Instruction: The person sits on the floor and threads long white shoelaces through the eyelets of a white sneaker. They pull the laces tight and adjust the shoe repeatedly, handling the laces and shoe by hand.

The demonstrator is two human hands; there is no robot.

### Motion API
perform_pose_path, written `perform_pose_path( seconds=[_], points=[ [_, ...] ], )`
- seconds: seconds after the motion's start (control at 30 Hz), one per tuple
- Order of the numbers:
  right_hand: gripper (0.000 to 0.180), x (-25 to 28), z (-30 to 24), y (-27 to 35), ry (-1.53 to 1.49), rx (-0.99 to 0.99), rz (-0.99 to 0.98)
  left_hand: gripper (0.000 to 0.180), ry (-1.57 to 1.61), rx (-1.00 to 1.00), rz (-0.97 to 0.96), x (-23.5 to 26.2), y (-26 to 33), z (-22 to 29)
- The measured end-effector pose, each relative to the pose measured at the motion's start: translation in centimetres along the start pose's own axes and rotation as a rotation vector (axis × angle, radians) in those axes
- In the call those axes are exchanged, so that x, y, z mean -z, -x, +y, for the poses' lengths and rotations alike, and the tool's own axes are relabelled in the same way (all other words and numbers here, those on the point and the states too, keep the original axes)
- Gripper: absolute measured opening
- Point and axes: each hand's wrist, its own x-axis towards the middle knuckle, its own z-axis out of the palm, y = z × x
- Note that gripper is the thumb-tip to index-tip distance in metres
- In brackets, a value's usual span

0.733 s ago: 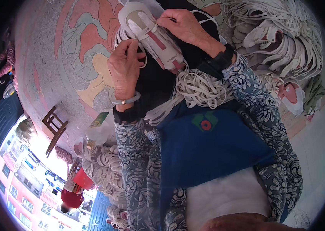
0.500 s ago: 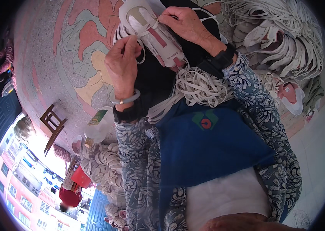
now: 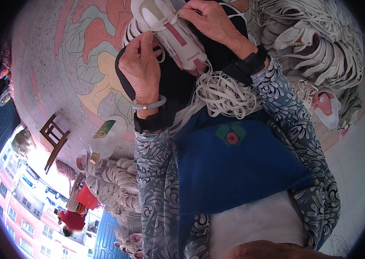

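Observation:
A pale shoe upper (image 3: 181, 43) with a dark pink strip lies over my dark-clad lap, at the top of the view. My left hand (image 3: 140, 60) is at its left side, thumb and finger pinched on a whitish shoelace. From the right, my right hand (image 3: 210, 19) pinches the same lace near the upper's middle. The lace (image 3: 165, 22) runs across the upper between both hands. A loose heap of flat whitish laces (image 3: 225, 95) rests on my lap, just below the upper and above the blue apron (image 3: 238, 168).
Large piles of shoe uppers (image 3: 320, 56) lie at the right, with more stacked uppers (image 3: 117, 181) at the lower left. A clear plastic jug (image 3: 107, 136) and a small wooden stool (image 3: 54, 138) stand on the patterned floor. A person in red (image 3: 72, 219) sits farther off.
My left hand has shifted slightly right and down relative to the view, still pinching the lace. The lace now stretches more plainly across the upper between my hands.

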Motion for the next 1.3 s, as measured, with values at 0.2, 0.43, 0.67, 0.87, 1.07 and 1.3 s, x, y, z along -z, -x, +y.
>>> perform_pose_path(
  seconds=[0.2,0.43,0.67,0.87,1.07,1.3],
  points=[
    [0.025,0.1,-0.2,0.0,-0.038,-0.028,-0.017,0.029,-0.04,-0.058,0.009,-0.2,0.2,-0.1],
    [0.023,-0.1,-0.1,0.0,-0.021,0.03,0.033,0.025,-0.187,-0.163,0.082,-0.7,-0.2,-0.8],
    [0.021,-0.3,0.6,0.2,0.007,0.121,0.111,0.018,-0.648,-0.537,-0.06,0.4,-2.3,0.7],
    [0.019,-0.3,0.5,0.6,-0.101,0.039,0.116,0.018,-0.151,0.04,-0.131,0.5,-2.8,2.3],
    [0.017,-1.4,0.8,0.3,0.11,0.151,0.229,0.017,-0.331,-0.198,0.028,-1.1,-0.8,0.7],
    [0.014,-1.1,1.0,0.4,0.045,0.169,0.216,0.016,-0.125,-0.001,-0.058,-0.4,-1.9,2.0]
  ],
)
